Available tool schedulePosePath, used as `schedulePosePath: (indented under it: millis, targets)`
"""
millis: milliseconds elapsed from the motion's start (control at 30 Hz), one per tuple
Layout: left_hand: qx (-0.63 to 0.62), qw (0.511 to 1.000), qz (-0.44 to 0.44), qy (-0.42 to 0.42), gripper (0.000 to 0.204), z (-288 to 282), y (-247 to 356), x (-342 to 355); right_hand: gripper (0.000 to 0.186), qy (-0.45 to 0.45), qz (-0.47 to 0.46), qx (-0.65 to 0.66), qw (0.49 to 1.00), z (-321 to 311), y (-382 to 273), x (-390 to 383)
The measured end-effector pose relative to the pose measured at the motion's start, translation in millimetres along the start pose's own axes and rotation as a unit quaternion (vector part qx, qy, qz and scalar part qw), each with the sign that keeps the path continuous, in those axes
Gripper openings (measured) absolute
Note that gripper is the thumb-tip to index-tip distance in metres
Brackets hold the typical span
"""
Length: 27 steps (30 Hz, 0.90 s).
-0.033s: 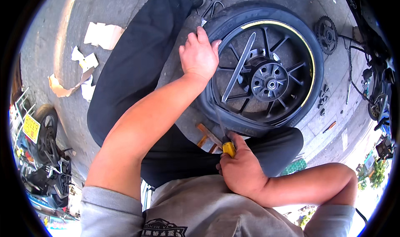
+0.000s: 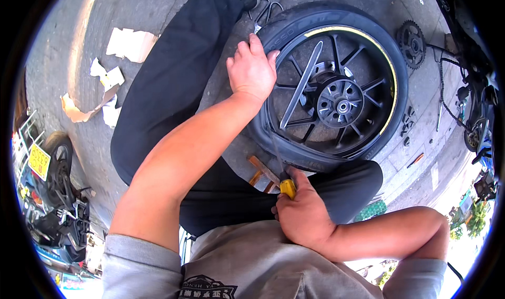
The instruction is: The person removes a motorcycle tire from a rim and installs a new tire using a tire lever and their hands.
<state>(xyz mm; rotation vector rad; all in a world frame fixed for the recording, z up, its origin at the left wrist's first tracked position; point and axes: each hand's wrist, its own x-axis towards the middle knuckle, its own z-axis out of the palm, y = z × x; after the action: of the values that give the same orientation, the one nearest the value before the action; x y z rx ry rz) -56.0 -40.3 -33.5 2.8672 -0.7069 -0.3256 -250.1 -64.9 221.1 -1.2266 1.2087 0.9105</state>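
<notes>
Tyre (image 2: 321, 15): black, matte, dusty grey in places, with raised lettering on the sidewall. It lies flat on the grey ground (image 2: 431, 102), in front of the seated person and to their right, its lower edge by the folded right leg (image 2: 350, 186). Inside it sits a black wheel (image 2: 342, 98) with slim, branching spokes and a round, bolt-holed hub. A yellow stripe (image 2: 393, 83) follows the upper and right rim, scuffed in parts. At lower left the tyre's inner edge looks uneven against the rim.

A long, flat, dark bar (image 2: 302, 86) slants over the spokes, left of the hub.

Right hand (image 2: 306, 207): fingers wrapped around the yellow handle of a tool (image 2: 287, 188); its thin shaft runs up to the tyre's lower left. I cannot make out the tip.

Left hand (image 2: 252, 72): at the tyre's upper left edge, fingers bent, thumb apart from them. I cannot tell whether they grip anything.

Nearby: a toothed sprocket (image 2: 412, 44) right of the tyre; torn cardboard (image 2: 131, 45) beyond the left leg.
</notes>
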Motion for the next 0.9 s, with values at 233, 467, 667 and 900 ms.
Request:
schedulePosePath:
  millis: [233, 467, 667, 900]
  targets:
    - [-0.001, 1.000, 0.012, 0.025, 0.074, 1.9, -2.6, -0.8, 0.064, 0.051, -0.027, 0.008, 0.998, 39.5, 16.3, -4.8]
    - [-0.005, 0.999, 0.023, 0.043, 0.073, 3.8, -4.1, -4.6, 0.065, 0.065, -0.020, 0.067, 0.995, 62.8, 32.1, -8.4]
    - [0.005, 0.999, 0.026, 0.039, 0.072, 4.0, -4.1, -6.9, 0.070, 0.055, -0.022, 0.111, 0.992, 87.2, 52.1, -3.4]
    - [0.014, 0.998, 0.033, 0.048, 0.074, 5.9, -2.9, -6.9, 0.073, 0.026, -0.020, 0.173, 0.984, 106.7, 58.9, 0.3]
